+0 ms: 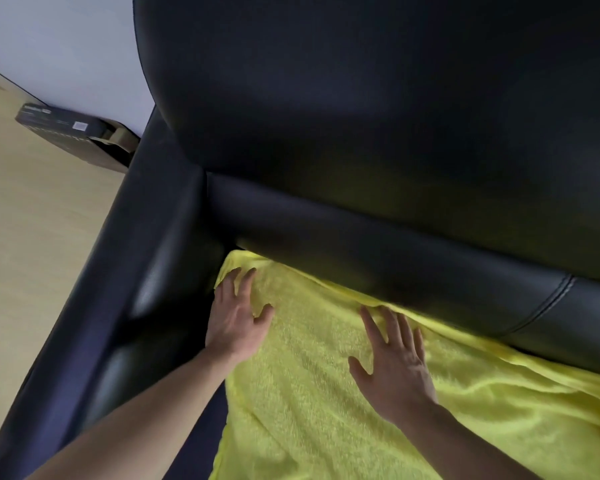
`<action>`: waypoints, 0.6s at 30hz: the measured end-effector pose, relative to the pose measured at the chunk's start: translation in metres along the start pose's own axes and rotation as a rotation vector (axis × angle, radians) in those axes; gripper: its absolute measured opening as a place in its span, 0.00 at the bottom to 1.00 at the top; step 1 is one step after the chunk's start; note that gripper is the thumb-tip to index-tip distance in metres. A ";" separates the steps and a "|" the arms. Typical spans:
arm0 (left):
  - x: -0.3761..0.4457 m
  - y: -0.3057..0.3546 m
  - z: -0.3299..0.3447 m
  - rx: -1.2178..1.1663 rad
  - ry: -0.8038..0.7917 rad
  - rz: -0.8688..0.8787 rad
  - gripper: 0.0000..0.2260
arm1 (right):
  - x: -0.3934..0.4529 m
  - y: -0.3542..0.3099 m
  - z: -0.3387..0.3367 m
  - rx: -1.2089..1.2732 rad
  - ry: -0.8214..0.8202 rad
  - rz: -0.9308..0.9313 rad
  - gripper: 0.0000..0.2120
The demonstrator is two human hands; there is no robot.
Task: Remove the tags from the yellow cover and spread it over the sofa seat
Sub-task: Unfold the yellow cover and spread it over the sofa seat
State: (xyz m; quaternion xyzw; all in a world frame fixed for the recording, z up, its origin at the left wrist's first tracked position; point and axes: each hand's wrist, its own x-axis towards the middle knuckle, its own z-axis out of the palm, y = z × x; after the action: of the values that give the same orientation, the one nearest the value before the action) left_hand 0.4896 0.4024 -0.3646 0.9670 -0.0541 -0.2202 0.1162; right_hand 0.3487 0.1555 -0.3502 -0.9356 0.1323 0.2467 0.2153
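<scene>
Both hands, left [234,318] and right [394,367], lie flat, fingers spread, on the yellow cover [326,393]; box [71,131] at ten o'clock, label unreadable.

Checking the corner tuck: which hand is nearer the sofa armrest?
Left. The left hand lies at the yellow cover's edge beside the armrest; the right hand rests farther in.

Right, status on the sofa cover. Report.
Both hands open, left hand and right hand flat on yellow cover. Cover on sofa seat. Nothing blocking.
</scene>
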 end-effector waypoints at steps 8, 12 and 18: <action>0.048 0.024 -0.016 -0.044 -0.227 -0.234 0.37 | 0.017 0.002 0.006 0.028 0.033 0.047 0.43; 0.063 0.031 -0.018 0.019 -0.277 -0.278 0.37 | 0.027 -0.007 0.006 0.038 -0.029 0.097 0.44; 0.065 0.022 -0.020 0.194 -0.322 -0.243 0.37 | 0.034 -0.013 -0.006 0.017 -0.082 0.148 0.43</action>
State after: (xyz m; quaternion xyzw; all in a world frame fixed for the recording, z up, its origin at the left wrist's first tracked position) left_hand 0.5555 0.3754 -0.3689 0.9253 0.0240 -0.3781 -0.0146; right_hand 0.3844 0.1592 -0.3592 -0.9105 0.1942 0.2990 0.2095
